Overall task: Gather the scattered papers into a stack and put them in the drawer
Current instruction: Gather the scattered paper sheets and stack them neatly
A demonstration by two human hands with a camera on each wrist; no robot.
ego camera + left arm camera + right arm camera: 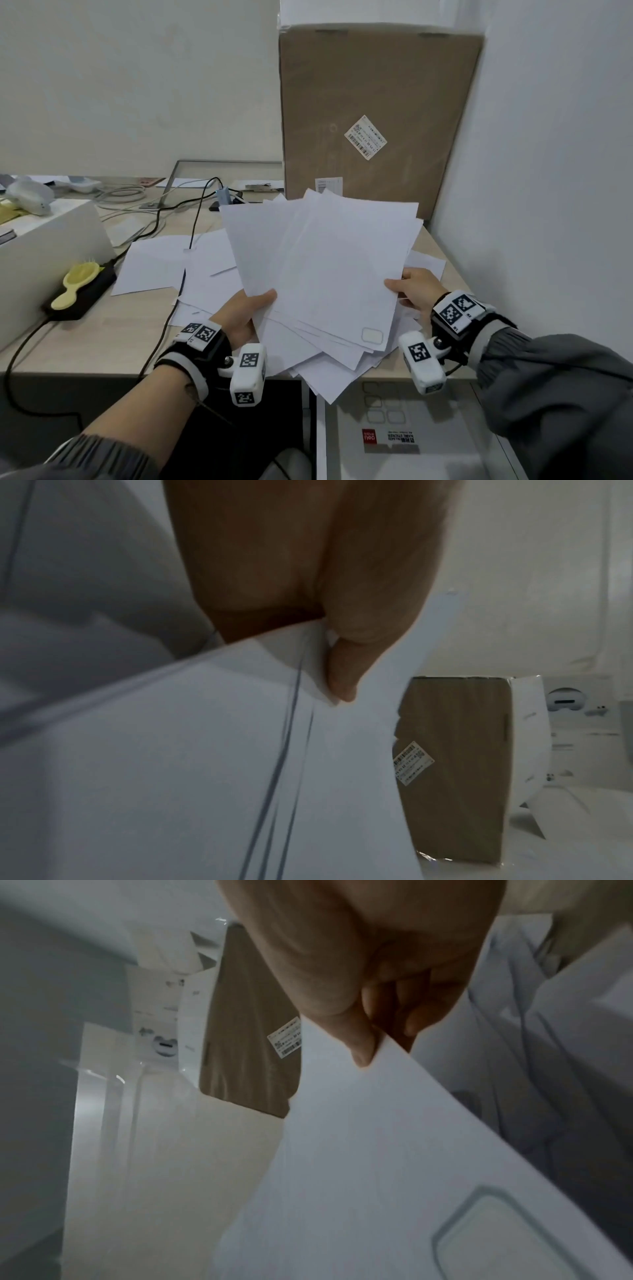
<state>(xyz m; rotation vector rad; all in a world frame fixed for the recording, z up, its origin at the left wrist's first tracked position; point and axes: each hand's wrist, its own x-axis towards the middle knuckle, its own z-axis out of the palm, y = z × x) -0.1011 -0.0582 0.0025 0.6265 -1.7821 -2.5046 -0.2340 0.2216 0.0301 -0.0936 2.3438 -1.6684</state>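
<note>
A loose, fanned stack of white papers (318,267) is lifted above the desk between both hands. My left hand (250,308) grips its lower left edge, thumb on top; in the left wrist view the thumb (346,666) pinches the stack of papers (205,750). My right hand (416,287) pinches the right edge, and in the right wrist view the thumb (356,1037) lies on the top sheet (377,1150). More white sheets (154,263) lie flat on the desk to the left. An open white drawer (411,438) sits below the desk edge at the lower right.
A tall cardboard box (376,116) stands against the wall behind the papers. A black power strip with a yellow brush (80,284) on it lies at the left, beside a white box (44,253). Cables (191,219) cross the wooden desk (102,339). A sticker pack (390,440) lies in the drawer.
</note>
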